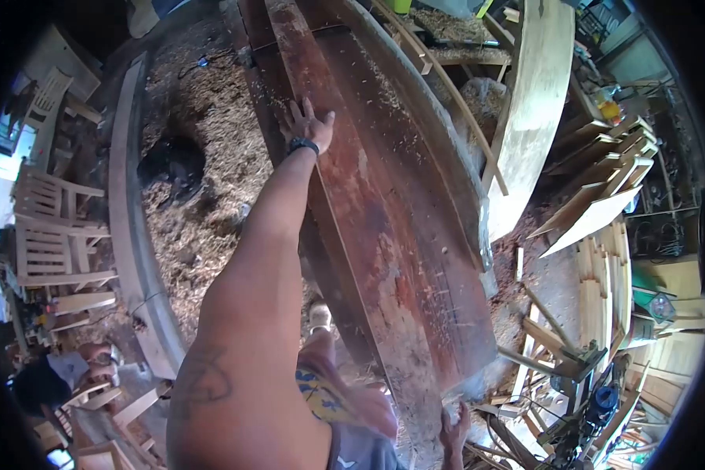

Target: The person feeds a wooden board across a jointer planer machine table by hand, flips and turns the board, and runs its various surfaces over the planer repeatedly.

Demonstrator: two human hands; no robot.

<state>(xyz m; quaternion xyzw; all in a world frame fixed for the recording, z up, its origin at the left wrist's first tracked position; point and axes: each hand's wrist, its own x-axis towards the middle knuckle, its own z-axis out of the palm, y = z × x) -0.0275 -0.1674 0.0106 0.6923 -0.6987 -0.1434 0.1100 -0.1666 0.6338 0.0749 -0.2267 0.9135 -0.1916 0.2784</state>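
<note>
A long reddish-brown wooden plank (380, 270), worn and scuffed, runs from the top of the head view down to the bottom, lying on a wider dark board (446, 305). My left hand (309, 129), with a dark band at the wrist, rests flat on the plank's far part, fingers spread. Near the plank's close end, my right hand (454, 429) is at its right edge with fingers curled against the wood; part of its grip is hidden. Wood shavings are scattered over the dark board.
Shavings (211, 117) cover the floor to the left, beside a long pale beam (125, 180). Wooden chairs (51, 247) stand further left. Another person (51, 384) is low at the left. A wide pale board (536, 94) leans at the right, near stacked planks (603, 290).
</note>
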